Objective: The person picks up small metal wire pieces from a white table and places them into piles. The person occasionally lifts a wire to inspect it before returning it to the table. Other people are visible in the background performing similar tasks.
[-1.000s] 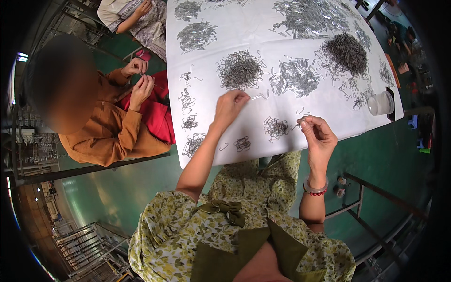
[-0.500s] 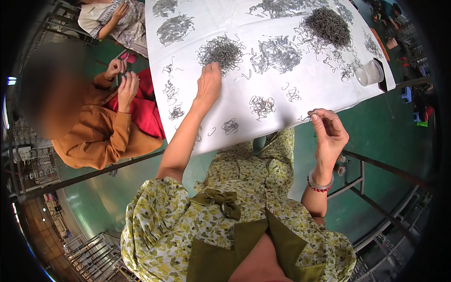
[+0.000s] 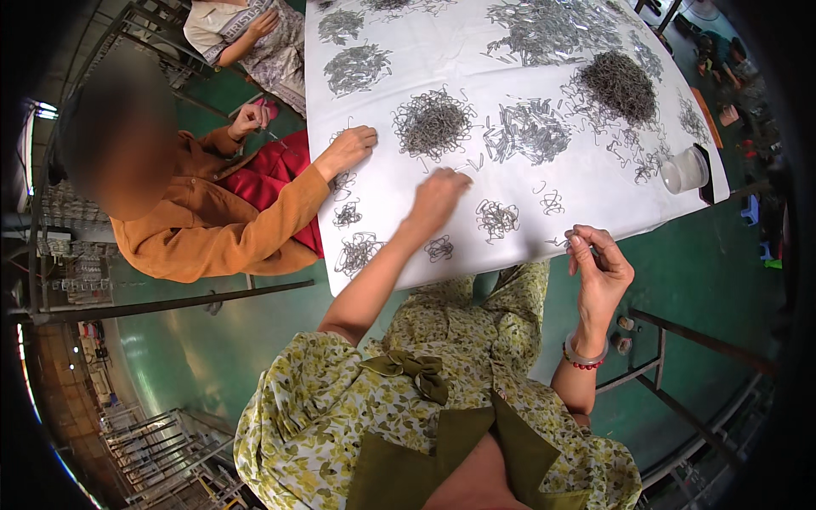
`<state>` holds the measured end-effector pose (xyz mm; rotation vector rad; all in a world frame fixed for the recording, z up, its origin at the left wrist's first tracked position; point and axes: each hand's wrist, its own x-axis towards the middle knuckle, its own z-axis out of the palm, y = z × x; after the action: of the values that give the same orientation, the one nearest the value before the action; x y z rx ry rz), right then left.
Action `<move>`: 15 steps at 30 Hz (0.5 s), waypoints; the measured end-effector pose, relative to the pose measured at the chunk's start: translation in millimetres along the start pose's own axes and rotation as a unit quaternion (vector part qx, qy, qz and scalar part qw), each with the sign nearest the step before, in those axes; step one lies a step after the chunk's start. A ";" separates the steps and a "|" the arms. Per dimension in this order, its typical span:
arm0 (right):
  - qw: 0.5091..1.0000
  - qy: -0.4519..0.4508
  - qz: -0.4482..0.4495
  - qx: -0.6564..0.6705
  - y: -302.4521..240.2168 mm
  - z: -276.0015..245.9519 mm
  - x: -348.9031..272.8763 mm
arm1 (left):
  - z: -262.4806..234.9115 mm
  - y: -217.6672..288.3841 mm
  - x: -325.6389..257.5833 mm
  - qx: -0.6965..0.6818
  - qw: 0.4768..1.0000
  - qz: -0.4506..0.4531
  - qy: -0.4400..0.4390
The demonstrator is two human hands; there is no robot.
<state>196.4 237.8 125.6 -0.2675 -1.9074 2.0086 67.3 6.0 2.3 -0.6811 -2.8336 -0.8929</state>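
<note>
My left hand (image 3: pixel 440 202) is over the white-covered table (image 3: pixel 408 276), near side of a heap of bent wire hooks (image 3: pixel 432 126). Its fingers are drawn together and a little blurred; whatever lies between them is too small to make out. Beyond the table's near edge, my right hand (image 3: pixel 600 265) is raised with thumb and forefinger pinched. Small grey wire hooks (image 3: pixel 561 243) show at those fingertips. Between my hands lie a small cluster of hooks (image 3: pixel 496 219) and a few looser ones (image 3: pixel 552 202). A pile of short metal strips (image 3: pixel 529 132) lies to the right of the heap.
A larger dark heap of hooks (image 3: pixel 619 87) and a clear plastic tub (image 3: pixel 685 172) are at the right. More strips (image 3: pixel 557 32) spread at the back. At my left, a person in an orange top (image 3: pixel 200 221) reaches a hand (image 3: pixel 347 151) onto the table.
My left hand has left the hook heap and come nearer and to the right. My right hand stays pinched. The neighbour's hand has reached onto the table. The whole view has shifted somewhat.
</note>
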 end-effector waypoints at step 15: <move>0.998 0.032 -0.049 -0.026 -2.8 -9.4 2.3 | -39.7 -63.8 -6.8 0.122 0.989 -0.001 -0.085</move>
<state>198.1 247.5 127.9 -0.2446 -1.8972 1.8683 43.5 -65.6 0.3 -0.7531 -3.0224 -0.4943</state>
